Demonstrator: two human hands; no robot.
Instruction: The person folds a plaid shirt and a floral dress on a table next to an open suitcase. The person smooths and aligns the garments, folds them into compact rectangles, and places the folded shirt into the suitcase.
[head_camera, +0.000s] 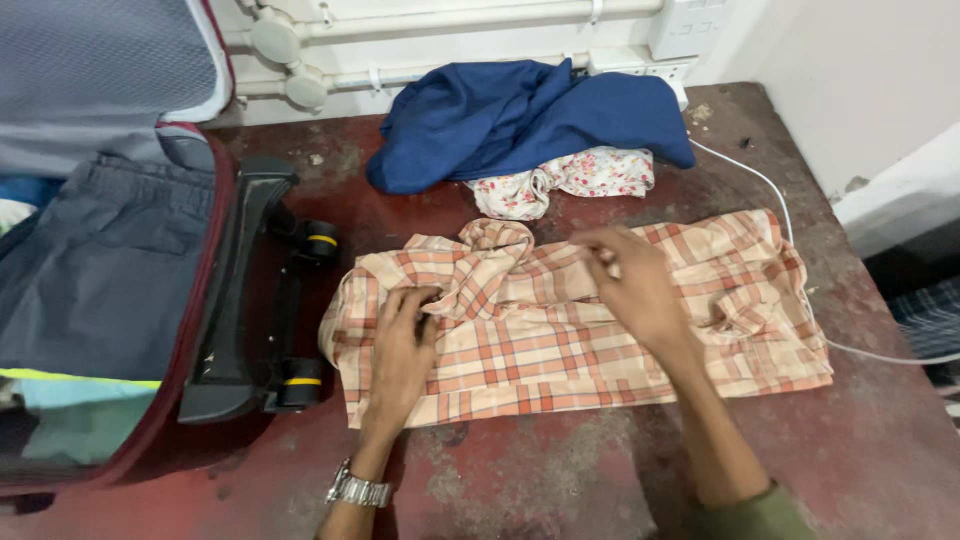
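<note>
Open suitcase (215, 300) at frame left holds grey trousers (100, 270); center, left hand (402, 350) lies flat, grip open, on checked shirt (560, 340), right hand (630, 285) pinching its fabric.

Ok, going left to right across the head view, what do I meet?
Open suitcase → its black wheels → left hand on the plaid shirt → right hand pinching the shirt → white cable.

A single camera sits on my head and faces steeply down and forward, at arm's length from the work surface. It frames my left hand (400, 340) and right hand (635, 285) on the checked shirt (580, 350), the open suitcase (110, 280) at the frame's left edge, and the wall pipes (450, 20) along the top. No second view is fitted, so no overlap applies.
</note>
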